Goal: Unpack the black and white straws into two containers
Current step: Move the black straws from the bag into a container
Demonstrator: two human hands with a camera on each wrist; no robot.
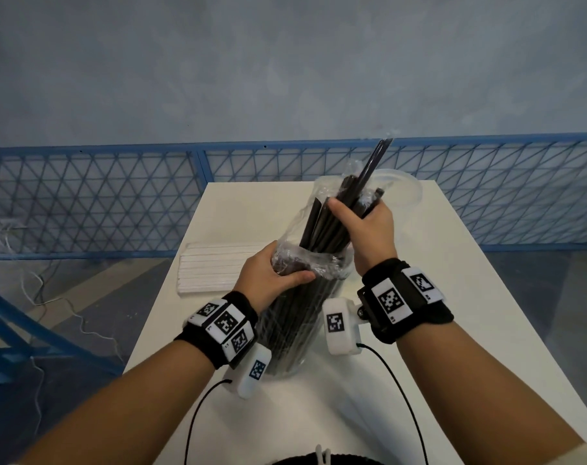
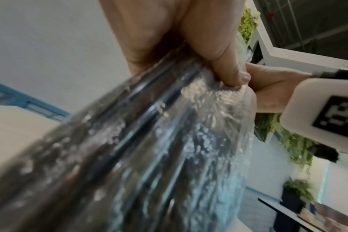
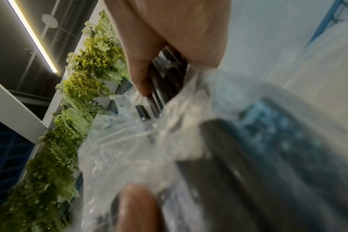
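Observation:
A bundle of black straws (image 1: 322,229) stands tilted in a crinkled clear plastic bag (image 1: 322,263) at the middle of the white table (image 1: 419,330). Its lower end seems to sit in a clear container (image 1: 285,367). My left hand (image 1: 282,270) grips the bag around the bundle's middle; the thumb (image 2: 224,62) presses on the film (image 2: 169,141). My right hand (image 1: 355,209) grips the upper ends of the black straws (image 3: 165,81) above the bag's open mouth (image 3: 139,149). A few straws stick up higher than the others. White straws (image 1: 208,270) lie in a flat pack at the table's left edge.
A second clear container (image 1: 406,186) stands at the table's far edge, behind my right hand. A blue mesh fence (image 1: 117,196) runs behind the table, with cables on the floor to the left. Black cables from the wrist cameras trail over the near table.

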